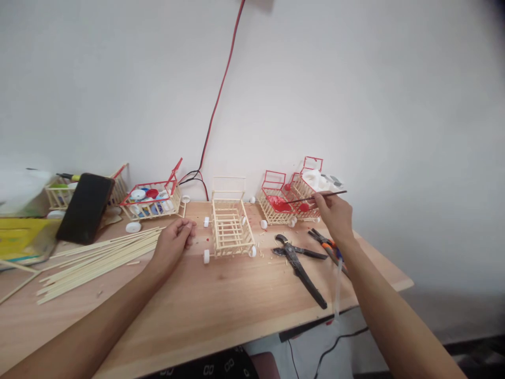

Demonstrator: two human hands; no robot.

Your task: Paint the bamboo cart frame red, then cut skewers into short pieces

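Note:
My right hand [334, 215] holds a thin dark paintbrush [315, 197] whose tip reaches into a small stick cart [276, 202] with red paint inside. My left hand [175, 239] rests on the wooden table [221, 310], fingers loosely curled and holding nothing, just left of an unpainted stick cart [231, 226] with white cap wheels. A bundle of long bamboo sticks [98, 258] lies to the left of that hand.
Black pliers [300, 266] and orange-handled cutters [327, 245] lie by my right forearm. Another red-trimmed cart [152, 200] holds bottle caps; a dark phone [84, 208] leans at the left. A red and black cable [215, 113] runs up the wall.

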